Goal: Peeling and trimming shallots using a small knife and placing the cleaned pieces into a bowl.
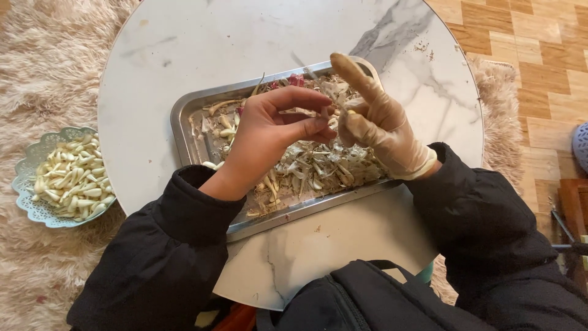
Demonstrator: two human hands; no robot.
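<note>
Round marble counter (184, 43) over a shaggy rug: bare left hand (269, 132) and gloved right hand (373, 122) pinch one garlic clove (329, 112) above the steel tray (184, 113) of skins; a slip could drop it among the peelings.

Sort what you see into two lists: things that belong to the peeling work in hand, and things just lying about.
In use: left hand, gloved right hand, garlic clove pinched between them, metal tray of skins, dish of peeled cloves.

Lying about: shaggy rug, round marble table.
</note>
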